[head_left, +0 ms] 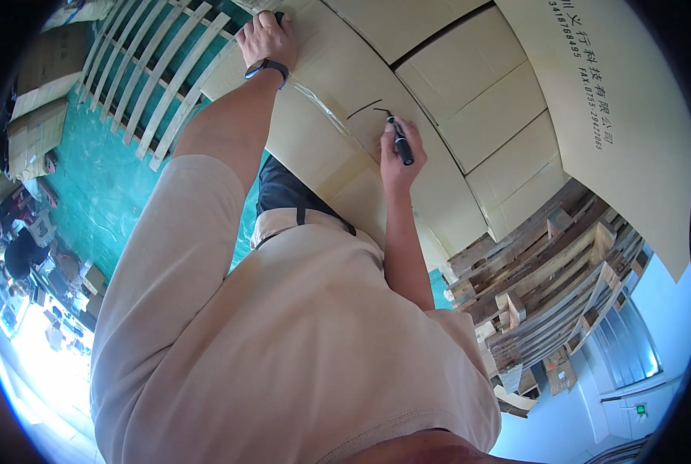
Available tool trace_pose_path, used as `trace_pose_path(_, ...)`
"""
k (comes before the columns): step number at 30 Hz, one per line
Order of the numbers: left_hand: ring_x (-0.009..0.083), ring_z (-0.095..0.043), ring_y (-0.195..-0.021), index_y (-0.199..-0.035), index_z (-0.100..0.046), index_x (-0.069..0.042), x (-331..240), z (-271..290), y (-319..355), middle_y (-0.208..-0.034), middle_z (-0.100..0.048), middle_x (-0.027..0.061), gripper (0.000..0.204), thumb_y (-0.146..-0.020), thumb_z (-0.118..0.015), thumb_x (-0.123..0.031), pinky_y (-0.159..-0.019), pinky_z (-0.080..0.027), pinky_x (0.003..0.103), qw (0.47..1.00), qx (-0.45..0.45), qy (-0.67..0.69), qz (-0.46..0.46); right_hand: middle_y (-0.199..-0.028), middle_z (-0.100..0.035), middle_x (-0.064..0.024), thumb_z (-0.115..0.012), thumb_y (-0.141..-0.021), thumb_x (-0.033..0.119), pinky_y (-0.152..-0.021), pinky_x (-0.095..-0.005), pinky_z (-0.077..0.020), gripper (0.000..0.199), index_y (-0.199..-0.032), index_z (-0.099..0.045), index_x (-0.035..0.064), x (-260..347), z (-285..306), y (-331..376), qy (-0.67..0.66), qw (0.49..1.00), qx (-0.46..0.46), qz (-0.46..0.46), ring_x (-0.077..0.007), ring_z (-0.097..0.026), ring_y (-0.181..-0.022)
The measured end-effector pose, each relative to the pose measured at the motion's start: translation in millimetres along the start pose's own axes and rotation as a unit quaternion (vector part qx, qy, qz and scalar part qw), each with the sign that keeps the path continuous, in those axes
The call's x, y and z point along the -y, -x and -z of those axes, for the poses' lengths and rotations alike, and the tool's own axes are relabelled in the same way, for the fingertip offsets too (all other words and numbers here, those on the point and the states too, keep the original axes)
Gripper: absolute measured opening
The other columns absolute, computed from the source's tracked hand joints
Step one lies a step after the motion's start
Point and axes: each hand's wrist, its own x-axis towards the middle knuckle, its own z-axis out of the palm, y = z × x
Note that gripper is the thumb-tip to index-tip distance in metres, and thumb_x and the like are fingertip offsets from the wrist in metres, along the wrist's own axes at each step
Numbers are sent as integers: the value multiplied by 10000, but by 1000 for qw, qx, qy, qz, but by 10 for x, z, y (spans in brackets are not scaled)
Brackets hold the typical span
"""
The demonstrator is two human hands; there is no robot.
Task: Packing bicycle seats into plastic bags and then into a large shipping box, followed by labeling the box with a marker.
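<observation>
My right hand (pixel 400 158) grips a black marker pen (pixel 402 141), its tip down at the top of a brown cardboard box (pixel 326 54). A slanting black stroke is drawn on the cardboard, and a shorter one ends by the pen's tip. My left hand (pixel 267 40), with a dark watch on its wrist, rests on the same box near its far left edge. Its fingers are curled, and a small black thing shows beside them, too little of it to name. Clear tape runs along the box between my hands.
More closed cartons (pixel 477 116) stand beside the box on the right, with a large printed carton (pixel 616 69) beyond them. Wooden pallets (pixel 546 247) are stacked at the right. Another slatted pallet (pixel 152 77) lies on the green floor (pixel 98 185) at the left.
</observation>
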Motion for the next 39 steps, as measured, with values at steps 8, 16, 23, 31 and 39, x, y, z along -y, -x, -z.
trace_pose_path(8, 355, -639, -1179, -1111, -636, -62, -12, -40, -21, -1163, -718, 137, 370, -1067, -585, -426, -1081, -426, 525, 999, -31, -11, -12, -1047, -777, -140, -829, -863, 34, -1189, -589, -450, 291, -1142, -754, 71, 277, 43, 344, 22, 998, 50, 42, -347, -743, -1113)
trace_pose_path(16, 382, -624, -1237, -1171, -626, -53, -15, -43, -16, -1207, -718, 169, 443, -1084, -544, -479, -1117, -416, 540, 1000, -7, -5, -4, -1017, -766, -141, -807, -880, 23, -1081, -524, -533, 259, -1131, -747, 36, 16, 275, 274, -16, 993, -36, -110, -337, -741, -945)
trace_pose_path(23, 387, -633, -1217, -1156, -623, -51, -51, -79, -34, -1194, -719, 173, 446, -1080, -545, -484, -1107, -419, 546, 999, -23, -18, -13, -1016, -743, -165, -785, -893, -4, -908, -408, -582, 240, -1127, -733, -6, 171, 222, 319, 61, 997, 8, 52, -320, -714, -908)
trace_pose_path(31, 374, -645, -1203, -1144, -620, -61, -4, -83, 17, -1187, -721, 155, 452, -1089, -520, -498, -1078, -433, 539, 999, -16, -34, -5, -1008, -750, -83, -742, -1014, 89, -816, -304, -565, 167, -1130, -739, -32, -30, 448, 440, -8, 991, -74, -114, -154, -696, -894)
trace_pose_path(39, 368, -644, -1216, -1162, -628, -67, 8, -141, 11, -1217, -720, 152, 467, -1091, -503, -511, -1086, -431, 538, 999, -14, -48, -2, -1001, -786, -149, -756, -947, 91, -1204, -547, -453, 178, -1098, -764, -2, 84, 374, 481, 67, 992, -59, -89, -334, -738, -939)
